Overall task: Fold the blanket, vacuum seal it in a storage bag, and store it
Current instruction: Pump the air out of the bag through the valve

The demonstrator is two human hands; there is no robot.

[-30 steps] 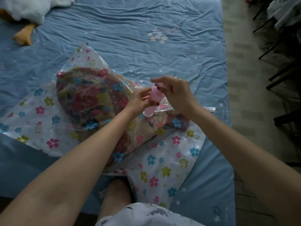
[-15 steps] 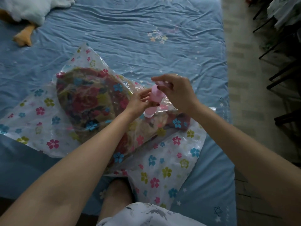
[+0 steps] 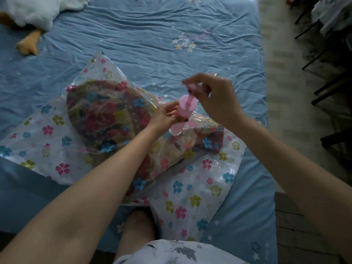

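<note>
Pink plastic is what both your hands are busy with: a hand pump (image 3: 182, 115) standing tilted on the storage bag (image 3: 194, 199), its pale base (image 3: 175, 132) set against the film over the blanket (image 3: 106, 119). Your left hand (image 3: 164, 116) wraps the pump's barrel, fingers (image 3: 171, 109) curled round it and the thumb lying across its lower part. Your right hand (image 3: 213, 96) is above the barrel, fingers clenched on the pump's handle (image 3: 192, 86); a thin pink rod (image 3: 189, 101) shows between the handle and the barrel top. The handle itself is blurred, so its shape is hard to make out.

You have the blanket, a dark floral one with red roses, folded inside the bag, which is clear film printed with pink, blue and yellow-green flowers. The bag lies flat on the bed (image 3: 152, 35), on a wrinkled blue sheet with small stars, and its loose edges spread out well beyond the blanket towards you and to your left. Your bare knee (image 3: 137, 229) sits just under the bag's near edge, with a patterned white garment (image 3: 171, 252) below it.

At the far left corner of the bed lies a white plush toy (image 3: 32, 10) with an orange foot. To your right, past the bed's edge, dark chair legs (image 3: 327, 77) stand on the floor.
</note>
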